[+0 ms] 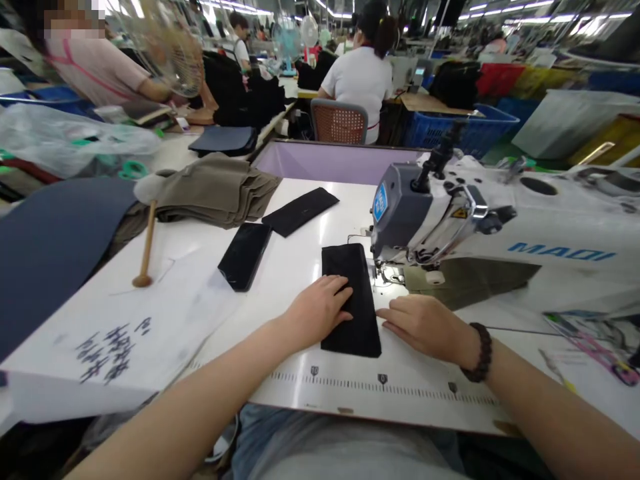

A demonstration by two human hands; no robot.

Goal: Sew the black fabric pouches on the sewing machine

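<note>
Left hand (320,305) flat on the black piece (350,263), right hand (423,325) at its right edge!
Left fingers lie slightly apart, clamping nothing; whether the right ones pinch, I cannot tell. The piece sits on the table (290,273), just left of the machine (406,210), and 2 more black pieces (246,257) lie farther left, then the brown stack (213,190), with a worker in white (360,77) seated far beyond.

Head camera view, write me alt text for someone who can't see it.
A person's left hand rests on a black fabric piece beside a white sewing machine, with the right hand near the fabric's right edge. Farther left lie two more black pieces and a brown fabric stack.
</note>
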